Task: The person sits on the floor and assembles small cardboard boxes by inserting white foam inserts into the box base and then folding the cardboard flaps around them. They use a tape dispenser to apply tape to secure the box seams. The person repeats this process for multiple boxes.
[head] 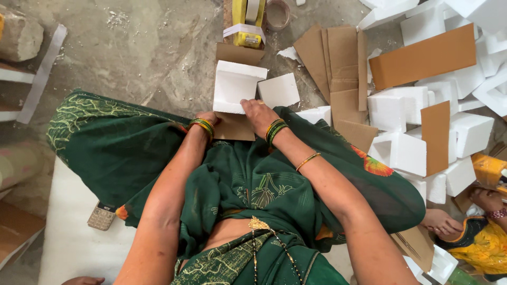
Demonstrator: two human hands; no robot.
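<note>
A white foam corner block [235, 84] rests on a strip of brown cardboard [234, 125] on the floor in front of my lap. My right hand [258, 113] grips the block's near edge, fingers curled over it. My left hand [206, 118] presses on the cardboard's left side, mostly hidden under the block. A second white foam square [279, 90] lies just right of the block, touching it. Both wrists wear green and gold bangles.
A yellow tape dispenser [248, 21] and a tape roll [278, 13] lie ahead. Cardboard pieces [338, 58] and a pile of white foam blocks [417, 105] fill the right. A phone [101, 216] lies at left on a white sheet. Another person's foot [441, 221] and hand [486, 199] are at lower right.
</note>
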